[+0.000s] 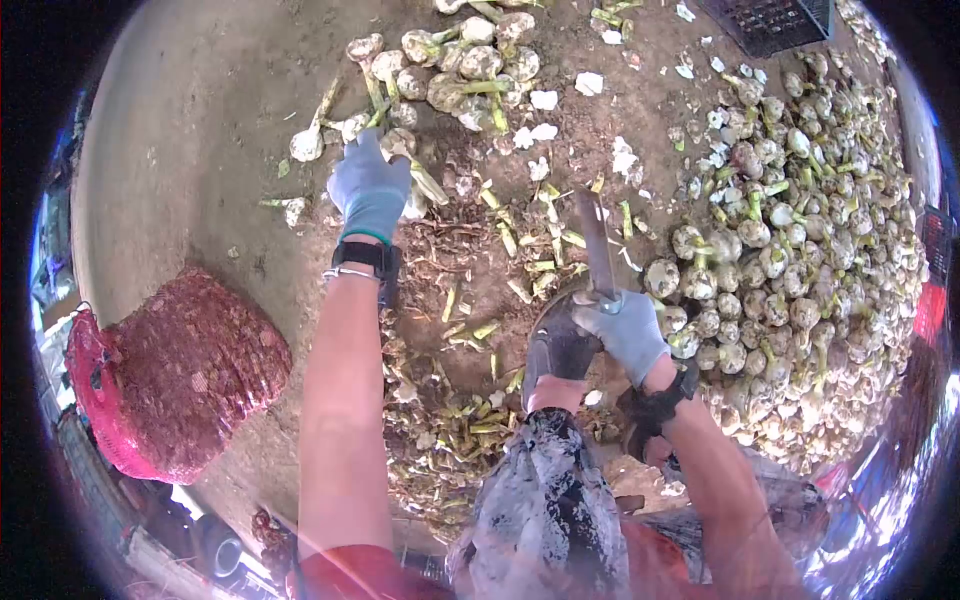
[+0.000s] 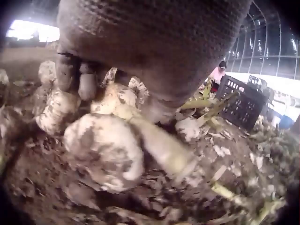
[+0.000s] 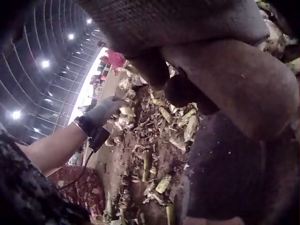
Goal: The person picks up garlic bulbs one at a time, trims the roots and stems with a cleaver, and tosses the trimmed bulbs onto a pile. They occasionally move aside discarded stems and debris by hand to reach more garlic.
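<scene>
My left hand [image 1: 370, 185], in a pale grey glove, reaches down among garlic bulbs with long stems [image 1: 480, 62]. Its fingertips hang beside a soil-smeared bulb in the left wrist view, where another garlic bulb [image 2: 104, 152] with a cut stem lies just in front; I cannot tell whether the fingers grip one. My gloved right hand [image 1: 628, 330] grips a knife by its handle, the flat blade [image 1: 595, 240] pointing away from me. This hand is close over a dark shoe [image 1: 558, 345]; its curled fingers fill the top of the right wrist view.
A large heap of trimmed garlic [image 1: 780, 270] spreads on the right. Cut stem pieces [image 1: 505, 240] and peelings litter the ground between the hands. A full red mesh sack [image 1: 200, 370] lies at left. Black crates [image 1: 770, 22] stand at the far right, with another person [image 2: 217, 75] beyond.
</scene>
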### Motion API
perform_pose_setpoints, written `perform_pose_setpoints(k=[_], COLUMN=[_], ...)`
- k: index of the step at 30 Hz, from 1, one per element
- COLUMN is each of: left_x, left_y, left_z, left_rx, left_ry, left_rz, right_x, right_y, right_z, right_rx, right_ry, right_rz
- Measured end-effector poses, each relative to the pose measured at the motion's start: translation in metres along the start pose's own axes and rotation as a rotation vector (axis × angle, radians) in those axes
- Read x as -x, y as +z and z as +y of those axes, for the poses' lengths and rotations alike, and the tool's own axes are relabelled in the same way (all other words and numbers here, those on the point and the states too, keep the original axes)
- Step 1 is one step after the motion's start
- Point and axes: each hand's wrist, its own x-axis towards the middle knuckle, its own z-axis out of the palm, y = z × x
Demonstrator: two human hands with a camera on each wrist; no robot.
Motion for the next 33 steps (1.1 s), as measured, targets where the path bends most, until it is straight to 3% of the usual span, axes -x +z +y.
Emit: perform_pose_setpoints(k=[1,3,6,7,9,10,13,14,18,20,21,23,25,26,27,28,29,31,32,33], left_x=[-0.001,-0.001,0.001,0.007,0.027,0.045,0.105,0.120,0.178,0.183,0.187,0.190,0.190,0.189,0.189,0.194,0.197,0.198,0.195,0.194], left_y=[0.002,0.003,0.001,0.004,0.018,0.021,0.013,0.019,0.011,0.031,0.033,0.026,0.009,0.013,0.018,0.027,0.024,0.020,0.019,0.018], left_z=[0.001,0.003,0.018,0.020,0.021,0.021,0.034,0.038,0.049,0.047,0.043,0.036,0.033,0.027,0.022,0.019,0.015,0.007,0.005,0.002], left_rx=[0.012,0.105,0.130,0.131,0.321,0.513,0.649,0.652,0.829,1.260,1.261,1.274,1.404,1.363,1.323,1.667,1.671,1.771,1.555,1.555], left_ry=[-0.045,0.043,0.080,0.083,0.205,0.358,0.750,0.875,0.773,0.410,0.409,0.297,0.260,0.239,0.219,0.243,0.248,0.353,0.415,0.414], left_rz=[-0.049,-0.015,-0.180,-0.180,-0.004,0.076,0.070,0.041,-0.005,-0.095,-0.095,-0.379,-0.467,-0.491,-0.517,-0.573,-0.575,-0.565,-0.494,-0.496], right_x=[0.000,0.004,0.000,-0.003,-0.008,-0.009,-0.008,-0.002,-0.003,0.004,0.007,0.015,0.025,0.024,0.029,0.036,0.040,0.044,0.047,0.050], right_y=[0.003,0.000,0.000,-0.001,-0.007,-0.011,-0.018,-0.017,-0.012,-0.005,0.001,0.016,0.014,0.012,0.009,0.004,0.000,0.000,0.000,0.001], right_z=[0.000,-0.023,-0.027,-0.025,-0.019,-0.015,-0.040,-0.057,-0.060,-0.063,-0.063,-0.067,-0.076,-0.072,-0.078,-0.087,-0.093,-0.091,-0.094,-0.096], right_rx=[-0.016,-0.034,-0.101,-0.149,-0.174,-0.200,-0.240,-0.375,-0.609,-0.551,-0.492,-0.555,-0.367,0.071,0.071,0.528,0.990,1.044,1.024,1.003], right_ry=[-0.051,-0.003,0.005,-0.029,-0.068,-0.105,-0.094,0.003,-0.065,-0.105,-0.144,-0.208,-0.080,-0.304,-0.304,-0.513,-0.709,-0.797,-0.819,-0.840], right_rz=[-0.001,-0.017,-0.012,0.014,0.043,0.067,0.040,-0.008,-0.148,-0.143,-0.140,-0.037,-0.088,0.000,0.003,0.033,0.065,0.092,0.057,0.021])
